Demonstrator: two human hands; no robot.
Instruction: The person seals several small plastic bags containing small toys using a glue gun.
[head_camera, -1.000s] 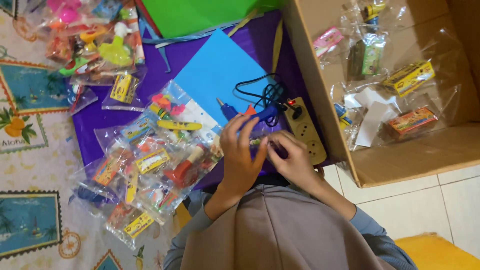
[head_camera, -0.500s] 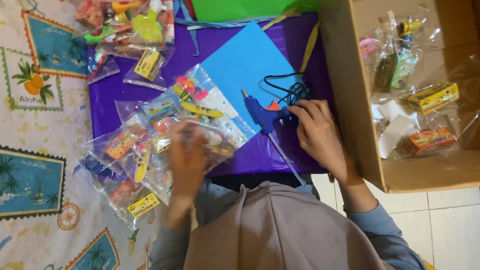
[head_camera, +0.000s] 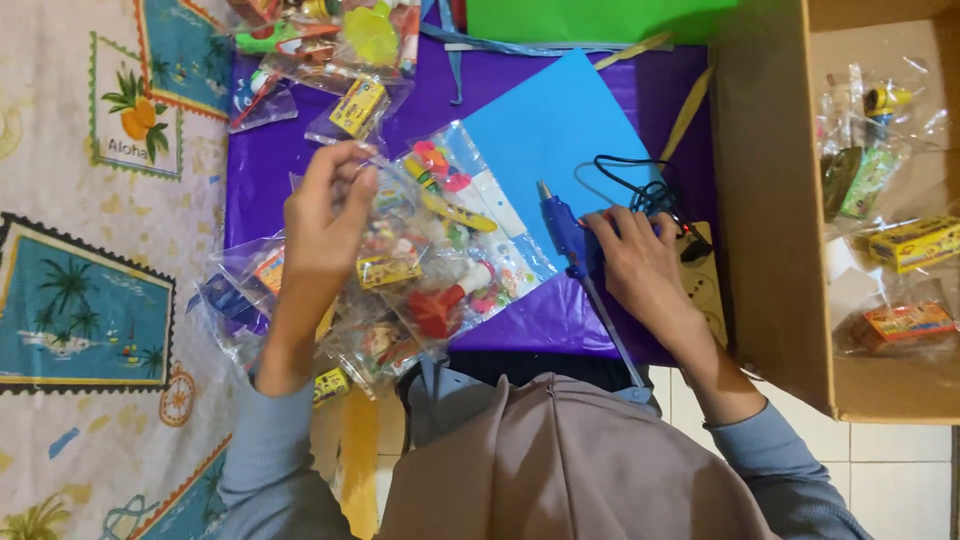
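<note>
My left hand (head_camera: 322, 225) lifts a clear plastic packet of small toys (head_camera: 385, 235) by its upper edge, above a heap of similar packets (head_camera: 440, 290) on a purple sheet (head_camera: 270, 160). My right hand (head_camera: 640, 265) rests on the handle of a blue glue gun (head_camera: 563, 225) that lies on a light blue paper sheet (head_camera: 550, 130), nozzle toward the far side. The gun's black cord (head_camera: 630, 180) coils beside my fingers. A cream power strip (head_camera: 705, 275) lies just right of that hand.
An open cardboard box (head_camera: 770, 200) at the right holds more toy packets (head_camera: 905, 245). Further packets (head_camera: 340, 50) lie at the sheet's far end, by a green sheet (head_camera: 590, 18). A patterned cloth (head_camera: 90, 250) covers the left; white floor tiles (head_camera: 900, 480) show at bottom right.
My left hand moved left from the middle to the packet heap and picked up a packet. My right hand shifted onto the glue gun and settled on its handle.
</note>
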